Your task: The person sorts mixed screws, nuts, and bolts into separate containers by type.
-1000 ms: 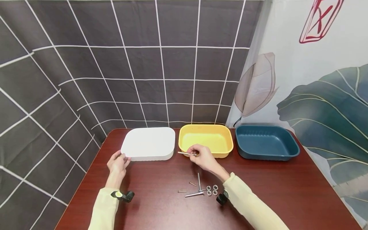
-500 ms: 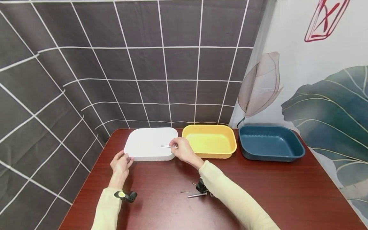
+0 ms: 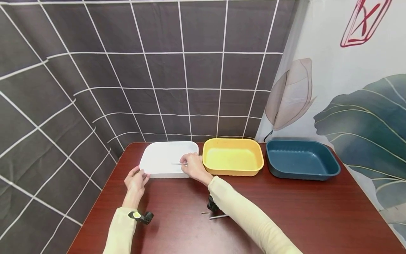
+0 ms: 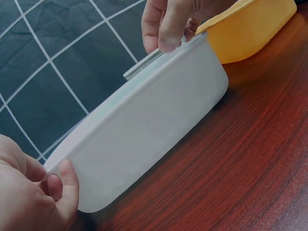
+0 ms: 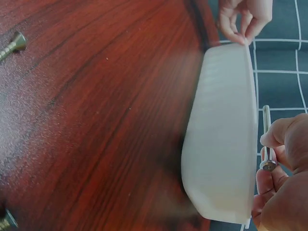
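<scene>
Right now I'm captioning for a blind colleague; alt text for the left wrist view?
Right hand pinches a threaded bolt above a white tray; left hand grips the tray. A yellow tray stands beyond on a reddish table.

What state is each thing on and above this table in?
Bolt: pinched by the right hand, over the white bin
White bin: upright, open-topped, corner held by the left hand
Yellow bin: upright, open-topped
Blue bin: upright, open-topped
Small screw: lying on the table
Metal shaft: lying there, partly hidden by the sleeve
</scene>
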`<action>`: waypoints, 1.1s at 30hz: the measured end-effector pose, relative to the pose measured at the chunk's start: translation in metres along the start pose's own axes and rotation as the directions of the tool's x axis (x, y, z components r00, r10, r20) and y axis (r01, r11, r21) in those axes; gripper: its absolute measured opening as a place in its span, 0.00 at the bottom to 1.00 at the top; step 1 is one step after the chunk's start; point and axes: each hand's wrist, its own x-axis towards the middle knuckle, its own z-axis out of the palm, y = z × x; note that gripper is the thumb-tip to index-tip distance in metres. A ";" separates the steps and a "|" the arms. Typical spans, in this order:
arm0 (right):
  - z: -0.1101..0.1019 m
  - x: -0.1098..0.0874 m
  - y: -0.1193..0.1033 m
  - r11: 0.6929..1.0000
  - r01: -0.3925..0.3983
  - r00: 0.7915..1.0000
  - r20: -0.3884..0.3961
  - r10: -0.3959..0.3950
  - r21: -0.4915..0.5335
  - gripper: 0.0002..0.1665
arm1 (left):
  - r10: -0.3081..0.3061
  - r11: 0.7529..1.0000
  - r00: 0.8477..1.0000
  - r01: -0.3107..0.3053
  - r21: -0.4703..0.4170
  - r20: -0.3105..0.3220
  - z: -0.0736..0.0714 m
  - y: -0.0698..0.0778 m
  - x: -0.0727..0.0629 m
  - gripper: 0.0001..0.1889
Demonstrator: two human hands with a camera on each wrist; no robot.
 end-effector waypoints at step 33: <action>-0.063 -0.069 0.048 0.904 0.023 0.971 -0.225 0.082 0.428 0.06 | 0.002 0.999 1.000 -0.002 -0.042 0.001 0.000 -0.001 -0.001 0.24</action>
